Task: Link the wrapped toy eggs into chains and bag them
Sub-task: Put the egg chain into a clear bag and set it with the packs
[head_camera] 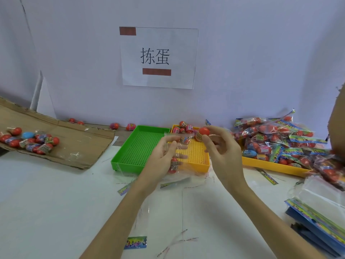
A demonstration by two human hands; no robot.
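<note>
1. The red toy egg (203,132) sits pinched in the fingertips of my right hand (222,150), raised over the far end of the yellow tray (197,159), its printed wrapper hanging toward the bag
2. My left hand (164,156) is closed on a clear bag (177,146), thumb and fingers gripping it near its upper edge; the bag's strip top lies just below the raised egg
3. At least two wrapped eggs (173,165) are already inside that bag, one near the bottom and one higher up; whether they are linked I cannot tell through the film
4. Loose eggs (183,127) heap at the yellow tray's back, the green tray (130,156) stands just beside it on the left, and a pile of filled bags (276,141) lies to the right
5. More eggs (28,140) rest on cardboard (74,143) well off to the left
6. Risk as I judge it: the bag mouth looks barely parted, so the egg could catch on the film and slip from a fingertip pinch, dropping into the tray
7. The thin plastic may also fold shut if my left grip slackens, and a trailing wrapper could snag at the opening
</note>
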